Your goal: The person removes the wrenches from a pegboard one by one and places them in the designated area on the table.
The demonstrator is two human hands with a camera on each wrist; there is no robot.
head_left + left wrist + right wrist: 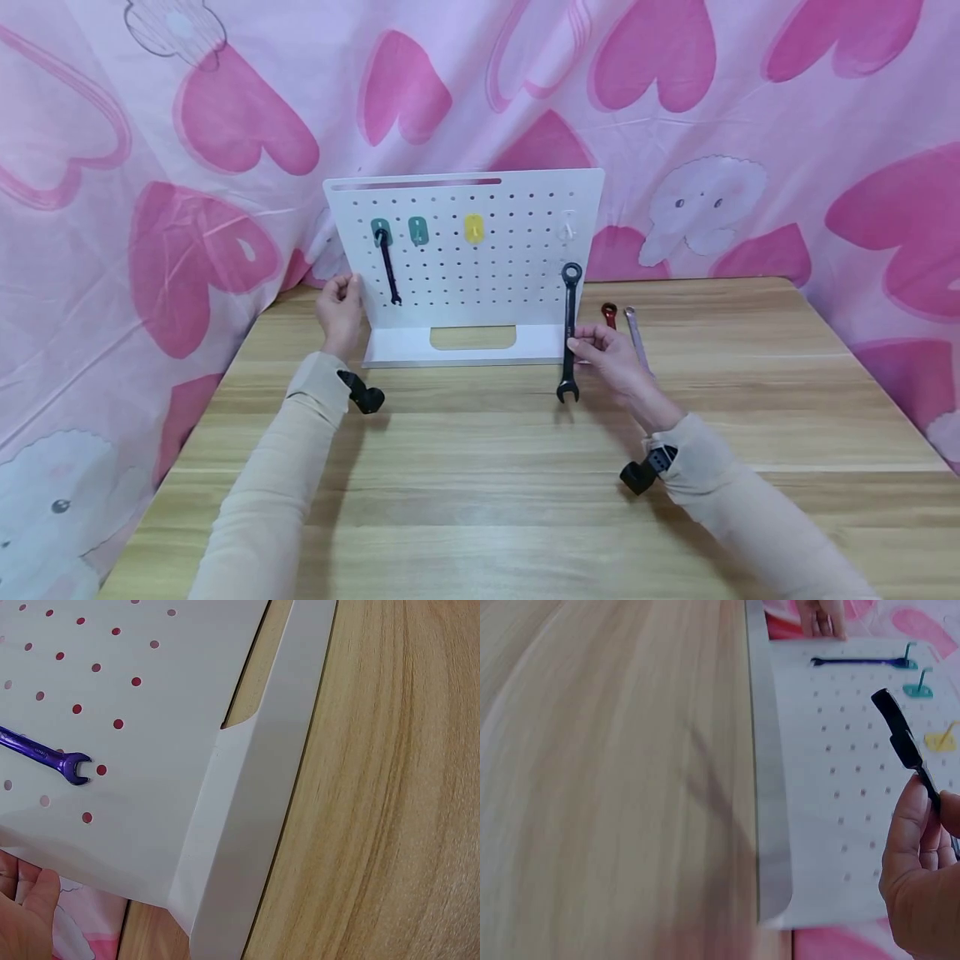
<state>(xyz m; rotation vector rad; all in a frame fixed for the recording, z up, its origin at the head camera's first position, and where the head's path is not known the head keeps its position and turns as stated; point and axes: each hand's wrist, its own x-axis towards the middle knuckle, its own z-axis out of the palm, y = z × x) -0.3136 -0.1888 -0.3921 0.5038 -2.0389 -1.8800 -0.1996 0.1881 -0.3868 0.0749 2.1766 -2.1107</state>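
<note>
My right hand (611, 358) pinches a black combination wrench (570, 317) upright by its shank, ring end up and open end down, in front of the pegboard's right side. The right wrist view shows the wrench (907, 750) nearly edge-on between thumb and fingers. My left hand (341, 312) grips the left edge of the white pegboard (450, 317) with bent fingers; some fingers are hidden in the left wrist view. A dark purple-blue wrench (45, 754) hangs from the leftmost green hook (380, 227). A second green hook (418, 231), a yellow hook (474, 227) and a clear hook (567, 225) hold nothing.
A red wrench (610, 314) and a silver wrench (636, 335) lie on the wooden table (480, 475) right of the board, partly behind my right hand. A pink heart-patterned cloth (465, 83) hangs behind the table.
</note>
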